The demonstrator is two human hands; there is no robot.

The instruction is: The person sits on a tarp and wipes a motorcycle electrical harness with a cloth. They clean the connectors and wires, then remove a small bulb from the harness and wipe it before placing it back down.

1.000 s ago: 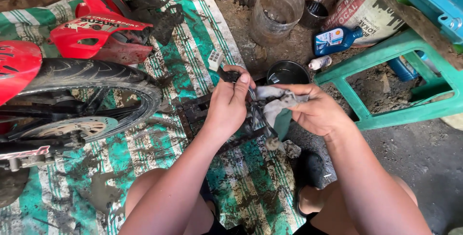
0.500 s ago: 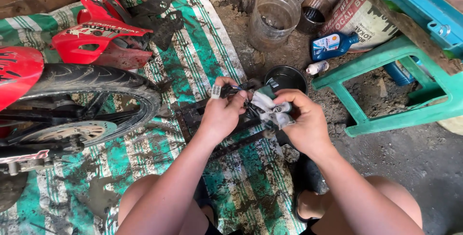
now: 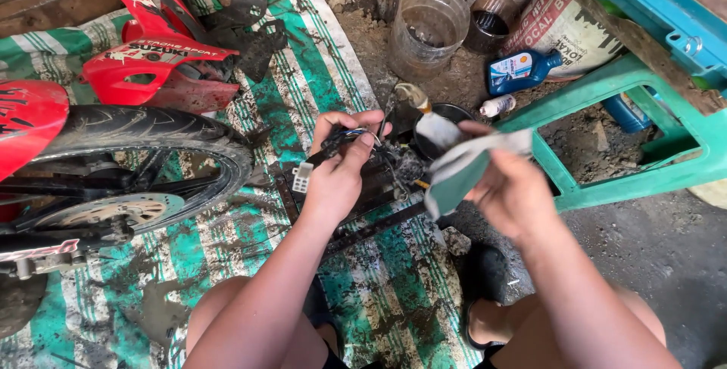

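- While our left hand [image 3: 337, 168] pinches the grimy wiring harness [image 3: 356, 149] above the striped tarp [image 3: 303, 89], its white connector [image 3: 301, 177] dangles below.
- Our right hand [image 3: 511, 191], fingers closed on a grey rag [image 3: 454, 172], sits just right of the harness.
- Cleaning looks unfinished to us: grime coats the part [image 3: 394, 172].
- Motorcycle wheel [image 3: 144, 157] left, oil bottle [image 3: 522, 70] far right.
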